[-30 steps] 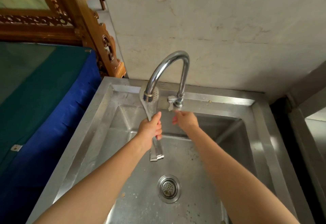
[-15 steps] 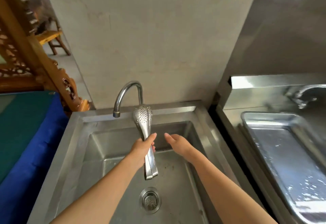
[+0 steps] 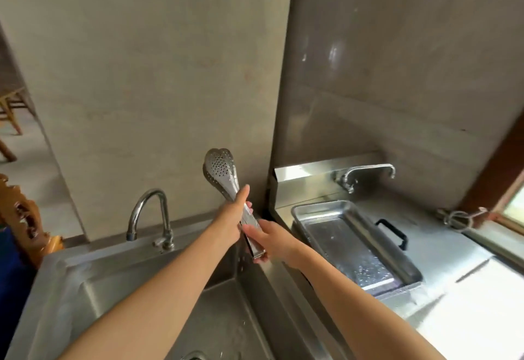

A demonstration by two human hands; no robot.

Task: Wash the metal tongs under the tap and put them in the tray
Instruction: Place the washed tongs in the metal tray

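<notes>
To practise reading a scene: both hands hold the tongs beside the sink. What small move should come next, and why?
Probably swing the tongs rightward and lower them into the tray. The left hand grips the shaft, the right hand holds the handle end, they are clear of the tap, and the tray sits just right.

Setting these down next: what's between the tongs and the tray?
Head view: only the right hand holding the tongs, over the sink rim, before the tray.
</notes>
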